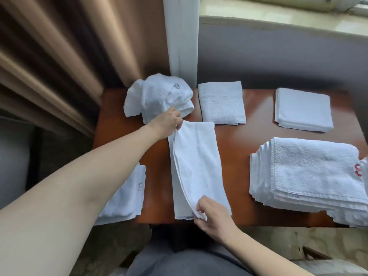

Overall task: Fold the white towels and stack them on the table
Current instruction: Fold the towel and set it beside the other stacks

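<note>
My left hand (pixel 169 121) and right hand (pixel 207 214) pinch the long white terry towel (pixel 197 168) at its end corners. It's soft and limp; corners hold best.

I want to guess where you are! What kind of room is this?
Probably a hotel room or its laundry corner. A stack of matching towels with stitched logos sits on a wooden table, beside heavy curtains and a window sill.

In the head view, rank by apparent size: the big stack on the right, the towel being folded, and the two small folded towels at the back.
1. Big stack, though nearness inflates it.
2. Towel being folded, pinched by left hand and right hand.
3. Back-middle folded towel and back-right folded towel: too alike to rank.
</note>
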`<state>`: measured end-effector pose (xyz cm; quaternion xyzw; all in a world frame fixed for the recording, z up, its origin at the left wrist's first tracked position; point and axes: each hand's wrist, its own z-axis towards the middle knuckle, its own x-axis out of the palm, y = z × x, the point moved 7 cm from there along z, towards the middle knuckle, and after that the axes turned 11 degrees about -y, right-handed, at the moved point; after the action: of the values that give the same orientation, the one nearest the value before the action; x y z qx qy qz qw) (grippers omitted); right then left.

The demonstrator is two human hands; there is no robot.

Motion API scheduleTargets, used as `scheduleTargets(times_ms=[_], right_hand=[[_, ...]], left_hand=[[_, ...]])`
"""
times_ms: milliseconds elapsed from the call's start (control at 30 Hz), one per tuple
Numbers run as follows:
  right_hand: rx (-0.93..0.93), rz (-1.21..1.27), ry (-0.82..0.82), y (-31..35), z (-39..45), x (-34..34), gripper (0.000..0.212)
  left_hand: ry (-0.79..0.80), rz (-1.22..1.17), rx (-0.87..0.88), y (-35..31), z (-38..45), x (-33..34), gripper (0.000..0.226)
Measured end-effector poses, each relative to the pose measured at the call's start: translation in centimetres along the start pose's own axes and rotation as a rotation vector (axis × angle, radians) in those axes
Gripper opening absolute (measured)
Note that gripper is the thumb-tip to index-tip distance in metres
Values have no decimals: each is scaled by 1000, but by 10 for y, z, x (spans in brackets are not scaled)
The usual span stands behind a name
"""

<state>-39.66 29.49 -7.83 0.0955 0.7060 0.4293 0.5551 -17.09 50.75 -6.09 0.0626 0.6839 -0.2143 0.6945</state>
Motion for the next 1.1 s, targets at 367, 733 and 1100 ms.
scheduleTargets(times_ms=[367,733,1100], right_hand=[[329,-162,386,-29,17,78,50],[842,-69,-139,-150,79,-10,63],[1037,240,-156,-170,102,11,26]], left_hand=[[149,-229,-642,12,-75,56,56],[40,-452,-1449,-39,-171,124,92],[-13,-840,-1558,-35,-168,148,66]])
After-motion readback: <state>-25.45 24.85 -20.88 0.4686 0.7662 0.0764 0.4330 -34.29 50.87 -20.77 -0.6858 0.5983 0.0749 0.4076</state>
